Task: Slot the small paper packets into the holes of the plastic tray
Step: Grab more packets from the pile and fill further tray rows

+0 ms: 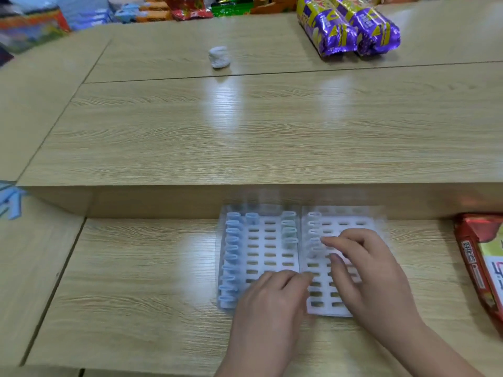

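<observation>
I see the white slotted plastic tray (275,257) at lower centre on the worktop (136,281), pale blue packets (232,248) filling its left column. My left hand (272,297) and right hand (364,270) rest loosely spread on it; whether either holds a packet, I cannot tell.

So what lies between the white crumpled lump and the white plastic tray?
Head view: only bare wooden tabletop and its step edge separate the white crumpled lump from the white plastic tray.
</observation>
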Demonstrator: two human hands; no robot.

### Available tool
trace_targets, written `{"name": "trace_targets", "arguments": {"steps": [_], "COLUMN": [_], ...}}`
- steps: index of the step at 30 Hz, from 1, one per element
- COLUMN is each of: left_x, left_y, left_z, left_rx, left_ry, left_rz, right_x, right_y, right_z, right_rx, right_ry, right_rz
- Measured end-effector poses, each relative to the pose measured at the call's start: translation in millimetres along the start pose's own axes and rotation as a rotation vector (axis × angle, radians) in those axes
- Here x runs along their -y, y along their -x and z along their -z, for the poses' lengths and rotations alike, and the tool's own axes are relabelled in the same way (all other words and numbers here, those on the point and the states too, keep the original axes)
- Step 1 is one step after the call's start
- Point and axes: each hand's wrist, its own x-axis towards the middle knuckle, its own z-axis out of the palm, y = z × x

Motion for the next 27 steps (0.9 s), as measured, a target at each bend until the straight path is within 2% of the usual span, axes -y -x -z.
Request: {"name": "trace_targets", "arguments": {"steps": [2, 5, 9, 14, 18, 27], "left_x": [-5.2, -12.7, -13.3, -13.0, -6.8, 56.5], "left_y": [12.4, 43.0, 99.3, 196.3, 274.1, 452.9], "left_z": [27.0, 77.3, 136.8, 190.7, 215.2, 286.4], "left_rx": [-0.046, -0.107, -0.186, -0.285, -0.454, -0.726], "left_ry": [0.172, 0.526, 0.669, 0.772, 0.869, 0.86], "left_rz": [0.123, 0.44, 0.681, 0.834, 0.941, 1.019], "right_x": [29.2, 85.7, 158.3, 233.1, 285.1, 436.6], "right_y": [7.7, 26.1, 59.3, 108.7, 142.7, 231.2], "right_z": [10.5, 25.5, 35.0, 31.5, 19.1, -43.1], "right_rx": [-0.023, 0.028, 0.24, 0.459, 0.585, 0.693], "right_ry": [-0.176, -0.433, -0.639, -0.706, -0.742, -0.813], "right_rz": [-0.107, -0.252, -0.356, -0.307, -0.294, -0.299]}}
